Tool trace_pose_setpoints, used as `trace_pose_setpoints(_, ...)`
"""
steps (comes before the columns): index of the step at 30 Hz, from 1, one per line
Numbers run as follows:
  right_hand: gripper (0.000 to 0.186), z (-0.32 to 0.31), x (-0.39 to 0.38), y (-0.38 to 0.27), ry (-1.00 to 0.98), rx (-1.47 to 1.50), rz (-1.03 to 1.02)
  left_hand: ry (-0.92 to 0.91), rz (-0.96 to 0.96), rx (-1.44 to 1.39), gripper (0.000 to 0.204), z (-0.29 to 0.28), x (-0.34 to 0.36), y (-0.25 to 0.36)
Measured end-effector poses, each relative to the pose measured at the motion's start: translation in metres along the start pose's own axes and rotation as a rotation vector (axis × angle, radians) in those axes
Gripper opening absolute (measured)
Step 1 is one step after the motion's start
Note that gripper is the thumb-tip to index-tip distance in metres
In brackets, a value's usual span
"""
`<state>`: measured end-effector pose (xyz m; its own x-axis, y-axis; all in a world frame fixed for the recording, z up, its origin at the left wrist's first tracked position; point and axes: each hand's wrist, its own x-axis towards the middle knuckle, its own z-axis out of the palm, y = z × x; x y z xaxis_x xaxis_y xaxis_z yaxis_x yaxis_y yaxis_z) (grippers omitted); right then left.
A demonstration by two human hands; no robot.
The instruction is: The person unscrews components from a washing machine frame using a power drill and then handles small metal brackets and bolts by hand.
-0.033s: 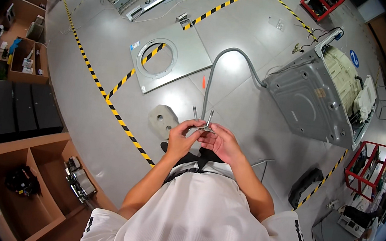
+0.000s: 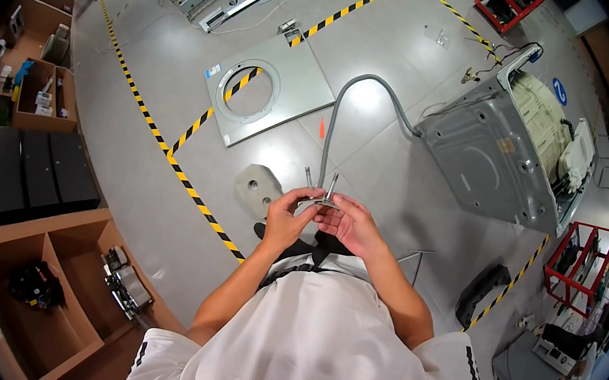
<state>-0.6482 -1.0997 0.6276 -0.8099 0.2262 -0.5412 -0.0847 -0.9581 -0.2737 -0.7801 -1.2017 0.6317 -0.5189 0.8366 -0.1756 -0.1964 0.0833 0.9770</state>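
In front of my waist I hold a small metal bracket [image 2: 325, 203] with two bolts standing up from it. My left hand [image 2: 286, 218] pinches its left end between thumb and fingers. On the other end, the thumb and fingertips of my right hand [image 2: 353, 228] close, its lower fingers curled beneath. Fingers cover much of the plate. Just beyond my left hand, a pale block with holes [image 2: 254, 184], like a washing machine counterweight, lies on the floor. A grey hose [image 2: 333, 118] arches from behind the bolts to a tipped washing machine cabinet [image 2: 466, 152] at the right.
A metal front panel with a round opening [image 2: 310, 78] lies ahead, near an orange-handled tool [image 2: 322, 127]. Compartmented brown boxes [image 2: 65, 343] line the left. A T-shaped tool [image 2: 417, 257], a black curved part [image 2: 480, 293] and a red rack [image 2: 572, 284] are at the right.
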Motion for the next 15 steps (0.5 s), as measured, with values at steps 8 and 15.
trace_pose_setpoints(8,0.024,-0.002,0.003,0.004,0.033,-0.044,-0.081,-0.135,0.030,-0.037,0.032,-0.005,0.002,0.004)
trace_pose_setpoints(15,0.029,-0.002,0.004,0.001,0.058,-0.167,-0.130,-0.020,-0.158,-0.258,0.020,-0.016,0.002,0.002)
